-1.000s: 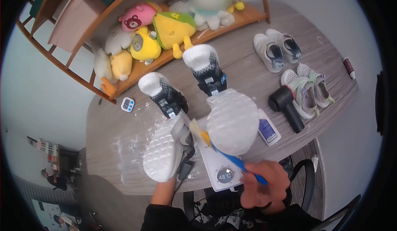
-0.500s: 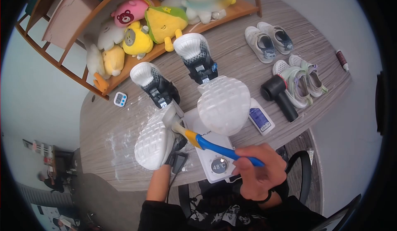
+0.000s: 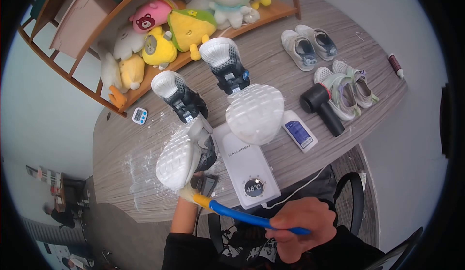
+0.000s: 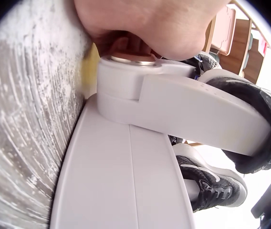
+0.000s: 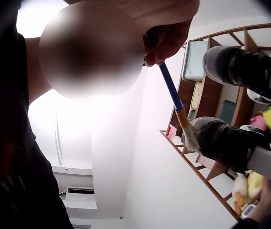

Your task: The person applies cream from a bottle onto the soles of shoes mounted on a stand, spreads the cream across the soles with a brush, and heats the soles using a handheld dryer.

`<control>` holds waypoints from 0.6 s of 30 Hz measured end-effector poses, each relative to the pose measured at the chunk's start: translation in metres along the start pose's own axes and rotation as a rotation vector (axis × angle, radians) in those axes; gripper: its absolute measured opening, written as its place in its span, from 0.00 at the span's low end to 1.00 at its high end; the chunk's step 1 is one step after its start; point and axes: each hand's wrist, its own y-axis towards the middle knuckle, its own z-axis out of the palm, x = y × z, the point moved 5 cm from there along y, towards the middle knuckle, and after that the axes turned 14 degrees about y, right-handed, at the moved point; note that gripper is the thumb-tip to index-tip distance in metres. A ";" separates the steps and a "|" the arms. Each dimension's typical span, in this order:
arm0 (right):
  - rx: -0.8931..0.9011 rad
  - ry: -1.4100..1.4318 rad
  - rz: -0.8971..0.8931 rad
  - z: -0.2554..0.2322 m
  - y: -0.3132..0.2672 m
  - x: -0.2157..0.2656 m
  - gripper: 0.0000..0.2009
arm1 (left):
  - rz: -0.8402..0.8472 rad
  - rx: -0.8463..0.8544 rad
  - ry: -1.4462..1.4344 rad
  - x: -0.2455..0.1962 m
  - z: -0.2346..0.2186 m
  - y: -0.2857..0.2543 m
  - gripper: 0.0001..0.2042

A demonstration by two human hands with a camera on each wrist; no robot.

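Note:
My right hand (image 3: 302, 226) grips the blue handle of a paint-style brush (image 3: 242, 215) with a yellow collar. The brush's pale bristles (image 3: 188, 192) meet the near end of a black shoe with a white textured sole (image 3: 177, 158). In the right wrist view, the bristles (image 5: 190, 138) spread against that shoe's rim. A second white-soled shoe (image 3: 254, 115) sits to its right; both are on the arms of a white shoe dryer (image 3: 242, 161) reading 48°C. In the left wrist view, my left hand (image 4: 150, 21) curls at the dryer's round joint (image 4: 126, 76); the shoe hides it from above.
Beyond stand two more black shoes (image 3: 181, 98) with white toes. A labelled bottle (image 3: 300, 130), black handheld blower (image 3: 322, 109), two pairs of small shoes (image 3: 310, 45) and a tube (image 3: 395, 67) lie right. A timer (image 3: 140, 115) is left; plush toys fill the shelf (image 3: 271, 14).
The brush has come from between the two shoes, past the left shoe's inner side, down to that shoe's near end. My right hand has lowered; the head view has shifted slightly.

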 end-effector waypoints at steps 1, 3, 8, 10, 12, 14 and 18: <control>-0.010 -0.059 -0.036 0.000 0.000 0.000 0.07 | -0.002 0.002 0.004 -0.003 0.006 0.009 0.24; -0.021 -0.118 -0.071 -0.004 0.001 0.002 0.06 | -0.006 0.007 0.011 -0.006 0.011 0.016 0.24; -0.076 -0.373 0.008 -0.016 0.018 -0.026 0.10 | -0.013 0.010 0.022 -0.009 0.027 0.033 0.24; -0.028 -0.397 -0.012 -0.011 0.023 -0.036 0.10 | -0.017 0.012 0.028 -0.007 0.031 0.032 0.24; -0.030 -0.358 0.014 -0.009 0.020 -0.049 0.11 | -0.020 0.012 0.036 -0.006 0.032 0.030 0.24; -0.023 -0.353 0.042 -0.008 0.019 -0.050 0.11 | -0.024 0.011 0.042 -0.006 0.030 0.028 0.24; -0.025 -0.354 0.029 -0.006 0.016 -0.041 0.11 | -0.031 0.012 0.050 -0.007 0.029 0.028 0.25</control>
